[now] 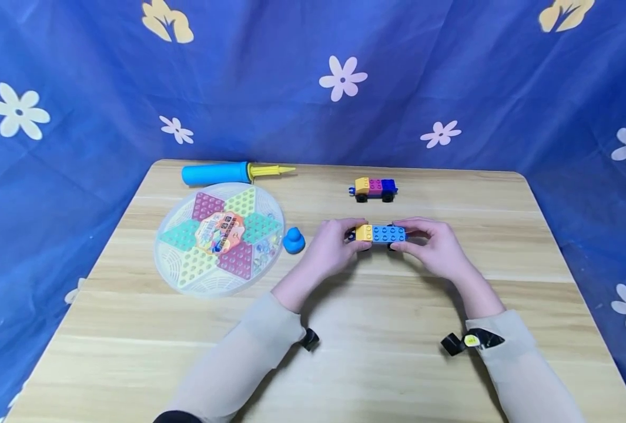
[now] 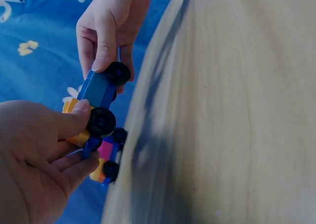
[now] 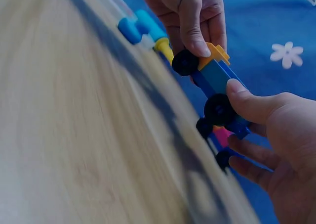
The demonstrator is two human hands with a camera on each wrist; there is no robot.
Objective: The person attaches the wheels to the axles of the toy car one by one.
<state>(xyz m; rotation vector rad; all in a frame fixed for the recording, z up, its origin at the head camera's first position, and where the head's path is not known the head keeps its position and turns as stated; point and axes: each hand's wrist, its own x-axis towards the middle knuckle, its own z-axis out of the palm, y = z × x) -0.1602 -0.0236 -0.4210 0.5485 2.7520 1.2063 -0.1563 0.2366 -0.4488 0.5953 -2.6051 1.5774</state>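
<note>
A toy car of building blocks (image 1: 388, 234), yellow at one end with a studded blue body and black wheels, is held between both hands. My left hand (image 1: 334, 244) pinches the yellow end with thumb and fingers. At the blue end, my right hand (image 1: 437, 244) grips the car the same way. The left wrist view shows the left thumb (image 2: 79, 112) on the yellow block beside a wheel. In the right wrist view the right thumb (image 3: 242, 93) presses the blue side. Behind it stands a second block car (image 1: 376, 188) in yellow, pink and dark blue.
To the left lies a round Chinese checkers board (image 1: 167, 270) with a star pattern. A blue and yellow hand pump (image 1: 214, 174) lies along the table's back edge. A small blue knobbed piece (image 1: 294, 241) sits between board and left hand. Blue flowered cloth (image 1: 291, 117) surrounds the wooden table (image 1: 387, 364).
</note>
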